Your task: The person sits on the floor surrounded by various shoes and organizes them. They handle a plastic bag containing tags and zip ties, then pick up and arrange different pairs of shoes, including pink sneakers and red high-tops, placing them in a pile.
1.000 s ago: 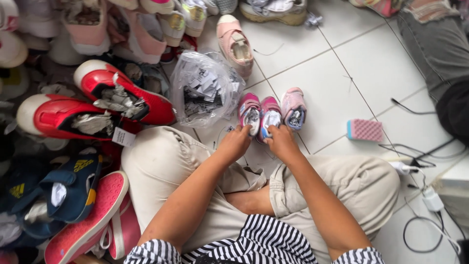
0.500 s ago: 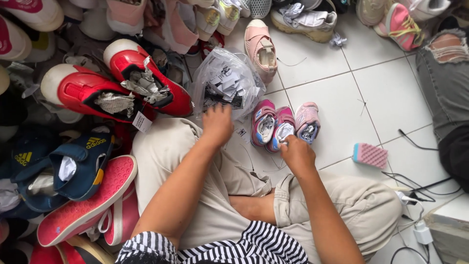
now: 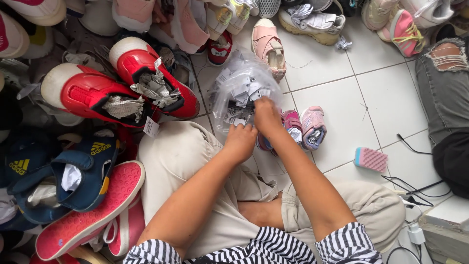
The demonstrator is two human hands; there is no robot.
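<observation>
A clear plastic bag (image 3: 239, 88) full of small paper slips lies on the floor in front of my knees. My left hand (image 3: 240, 142) is closed on the bag's near edge. Just right of it, my right hand (image 3: 266, 115) rests at the bag's mouth with its fingertips hidden among the slips. A pair of small pink child's shoes (image 3: 312, 128) stands right beside my right wrist; part of the pair is covered by my forearm.
Piled shoes fill the left and the top: two red sneakers (image 3: 93, 98) stuffed with paper, a navy sandal (image 3: 73, 171), a pink sole (image 3: 83, 220) and a pink sandal (image 3: 268, 46). A pink sponge (image 3: 370, 159) and black cables (image 3: 410, 188) lie at the right, by another person's jeans-clad leg (image 3: 442, 93).
My right hand has left the small pink shoes and joined my left hand at the plastic bag. The view has shifted slightly.
</observation>
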